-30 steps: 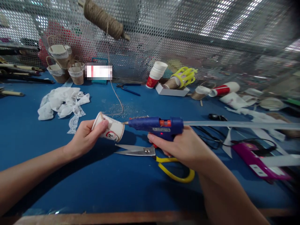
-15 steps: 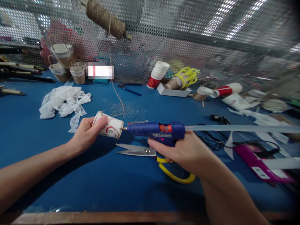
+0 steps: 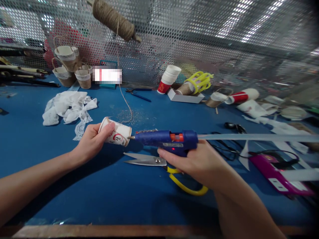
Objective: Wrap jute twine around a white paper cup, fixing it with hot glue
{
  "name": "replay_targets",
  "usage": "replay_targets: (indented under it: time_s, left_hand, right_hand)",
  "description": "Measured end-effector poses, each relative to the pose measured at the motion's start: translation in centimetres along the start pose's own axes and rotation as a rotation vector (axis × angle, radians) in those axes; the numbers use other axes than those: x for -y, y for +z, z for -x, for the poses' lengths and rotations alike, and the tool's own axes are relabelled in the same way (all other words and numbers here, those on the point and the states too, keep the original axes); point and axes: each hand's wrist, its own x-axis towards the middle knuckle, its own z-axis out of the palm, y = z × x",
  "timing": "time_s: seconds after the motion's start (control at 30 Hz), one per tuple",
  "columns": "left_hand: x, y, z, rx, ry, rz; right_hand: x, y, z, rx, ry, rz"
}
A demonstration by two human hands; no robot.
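My left hand [image 3: 93,139] is wrapped round a white paper cup [image 3: 121,133] with red and black print, tilted on its side. In my right hand [image 3: 193,157] is a blue hot glue gun [image 3: 154,138], its small light glowing red. The metal nozzle meets the cup near its right-hand end. A long translucent glue stick [image 3: 249,136] runs out of the gun's rear to the right. Below the gun lie open scissors [image 3: 147,161] with yellow handles, partly hidden by my right hand.
Crumpled white lace ribbon [image 3: 66,106] lies left, before several twine-handled cups [image 3: 83,78]. A twine spool [image 3: 113,20] hangs on the mesh, its strand reaching the table. Behind are pliers [image 3: 139,95] and stacked paper cups [image 3: 168,79]. A purple power strip [image 3: 270,172] and cables lie right.
The cup has turned slightly in my left hand, so its print has shifted. The glue gun's nozzle stays at the same end of the cup.
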Motion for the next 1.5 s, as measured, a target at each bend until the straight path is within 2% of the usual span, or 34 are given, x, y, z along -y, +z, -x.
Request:
replay_targets:
  time_s: [0.07, 0.2, 0.53, 0.63, 0.73, 0.83, 0.9, 0.93, 1.03, 1.27, 1.4, 1.5]
  left_hand:
    - [-0.2, 0.0, 0.1, -0.004, 0.036, -0.025]
    - [-0.4, 0.1, 0.4, -0.021, 0.059, -0.073]
    - [-0.7, 0.2, 0.8, -0.008, 0.061, -0.107]
    - [-0.8, 0.2, 0.8, -0.001, 0.071, -0.107]
    - [-0.5, 0.2, 0.5, -0.003, 0.054, -0.081]
    - [-0.2, 0.1, 0.0, -0.039, 0.036, -0.038]
    - [0.0, 0.0, -0.2, -0.050, 0.039, -0.019]
    - [0.0, 0.0, -0.3, -0.053, 0.043, -0.007]
    - [-0.1, -0.1, -0.3, -0.059, 0.055, 0.041]
    - [-0.1, -0.1, -0.4, -0.075, 0.102, 0.080]
    - [-0.1, -0.1, -0.5, -0.074, 0.123, 0.043]
    - [-0.3, -0.1, -0.2, -0.055, 0.132, -0.013]
  right_hand:
    - [0.2, 0.1, -0.1, 0.000, 0.178, -0.126]
    - [0.8, 0.0, -0.5, -0.027, 0.360, -0.288]
    - [1.1, -0.3, -0.9, 0.017, 0.535, -0.303]
    - [0.9, -0.2, -0.9, 0.016, 0.593, -0.379]
    - [0.3, 0.0, -0.9, 0.015, 0.580, -0.510]
    - [-1.1, 0.4, -1.4, -0.082, 0.598, -0.631]
    - [-2.3, 0.6, -1.9, -0.213, 0.666, -0.579]
    - [-3.0, 0.7, -2.2, -0.226, 0.728, -0.496]
    - [-5.0, 1.2, -3.2, -0.196, 0.850, -0.308]
    - [-8.2, 3.2, -4.8, -0.008, 0.951, -0.175]
    - [-8.2, 3.4, -5.6, 0.004, 0.924, -0.013]
    - [-6.2, 2.8, -6.0, -0.063, 0.844, 0.079]
